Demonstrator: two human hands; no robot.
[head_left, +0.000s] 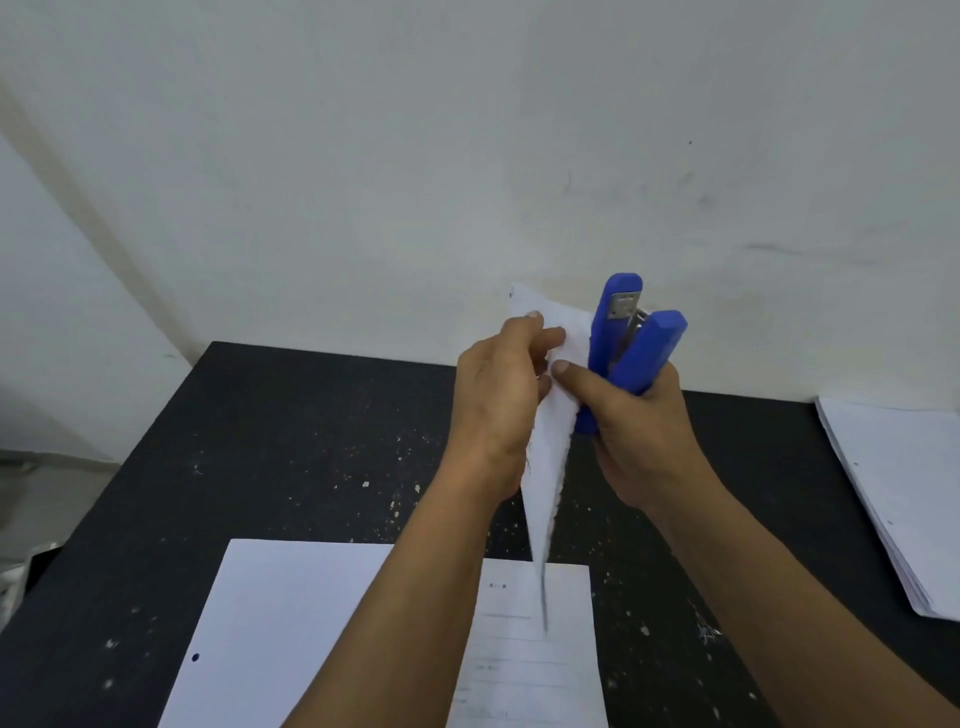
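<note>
The left hand (501, 395) pinches a paper sheaf (548, 447) beside the blue stapler (631, 343), which the right hand (631, 431) grips, raised above the counter (291, 441).

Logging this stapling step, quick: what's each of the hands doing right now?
Left hand: closed, pinching the raised sheets of paper.
Right hand: closed around the blue stapler, thumb on the paper.

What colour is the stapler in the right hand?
Blue, with a silver metal inside; the stapler shows best in the head view.
</note>
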